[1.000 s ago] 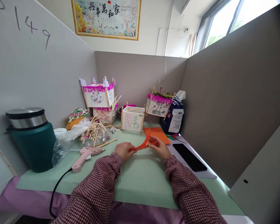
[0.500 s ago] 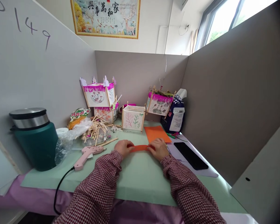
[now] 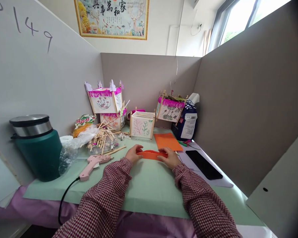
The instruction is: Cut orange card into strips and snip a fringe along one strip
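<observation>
A folded strip of orange paper (image 3: 151, 155) stretches between my two hands, low over the green table covering. Its upper layer bows up a little, apart from the layer below. My left hand (image 3: 134, 154) pinches the strip's left end, and my right hand (image 3: 171, 158) grips its right end between thumb and fingers. Just behind my right hand lies a flat orange paper sheet (image 3: 167, 141). Beyond the strip stands a small white paper lantern frame (image 3: 142, 125) with wooden corner sticks and drawn pink and green plants.
At left lie a pink glue gun (image 3: 93, 167) with its cord and a heap of wooden sticks (image 3: 104, 138); a teal insulated jar (image 3: 38, 152) stands beside them. A black phone (image 3: 203, 164) rests at right. Decorated lanterns (image 3: 104, 102) and a dark blue bag (image 3: 187, 124) stand behind.
The orange paper was a flat narrow strip between my fingers; now it looks wider, with its layers bowed apart. Both hands have shifted slightly and hold its ends.
</observation>
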A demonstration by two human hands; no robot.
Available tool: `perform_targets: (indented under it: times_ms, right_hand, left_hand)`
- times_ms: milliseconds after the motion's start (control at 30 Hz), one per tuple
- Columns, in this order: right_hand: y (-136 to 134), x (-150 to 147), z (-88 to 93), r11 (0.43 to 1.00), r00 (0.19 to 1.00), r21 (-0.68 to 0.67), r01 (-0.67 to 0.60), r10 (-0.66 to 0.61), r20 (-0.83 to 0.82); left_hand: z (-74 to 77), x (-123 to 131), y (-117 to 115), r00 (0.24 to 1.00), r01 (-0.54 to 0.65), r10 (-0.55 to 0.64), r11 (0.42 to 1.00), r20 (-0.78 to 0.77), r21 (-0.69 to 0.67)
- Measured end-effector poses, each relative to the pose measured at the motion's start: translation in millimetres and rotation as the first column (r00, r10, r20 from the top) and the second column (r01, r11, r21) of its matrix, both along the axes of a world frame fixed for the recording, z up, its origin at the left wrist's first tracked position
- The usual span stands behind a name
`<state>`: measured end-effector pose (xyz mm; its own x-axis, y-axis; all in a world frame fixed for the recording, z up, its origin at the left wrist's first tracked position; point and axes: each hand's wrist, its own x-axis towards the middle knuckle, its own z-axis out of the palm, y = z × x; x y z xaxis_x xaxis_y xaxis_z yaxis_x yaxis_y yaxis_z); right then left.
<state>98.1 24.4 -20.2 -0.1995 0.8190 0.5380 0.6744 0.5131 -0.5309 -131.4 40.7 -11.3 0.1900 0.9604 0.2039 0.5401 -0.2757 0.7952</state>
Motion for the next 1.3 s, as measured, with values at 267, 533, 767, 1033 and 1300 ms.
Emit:
perform_targets:
  times_ms: [267,533,767,1033,1300]
  right_hand:
    - [2,6,-2.5,0.995,0.995,-0.041,0.09,-0.088,0.048]
    - [0,2,-3.3,0.992,0.972,0.019,0.123,-0.124,0.198]
    - [-2,3,-6.7,0.988,0.959,0.04,0.148,-0.154,0.237]
    - [1,6,-9.5,0.98,0.977,0.023,0.198,-0.2,0.077]
    - [4,8,-7.7,0.971,0.958,0.008,0.238,-0.234,-0.167]
  left_hand:
    - [1.4,2,-1,0.976,-0.075,0.092,0.993,-0.199,0.091]
    - [5.2,6,-4,0.923,-0.095,0.153,0.98,-0.353,0.175]
    - [5.1,3,-5,0.857,-0.137,0.208,0.974,-0.472,0.181]
    - [8.1,1,-9,0.832,-0.17,0.238,0.969,-0.501,0.178]
    - [13.2,2,-15,0.883,-0.121,0.209,0.966,-0.42,0.227]
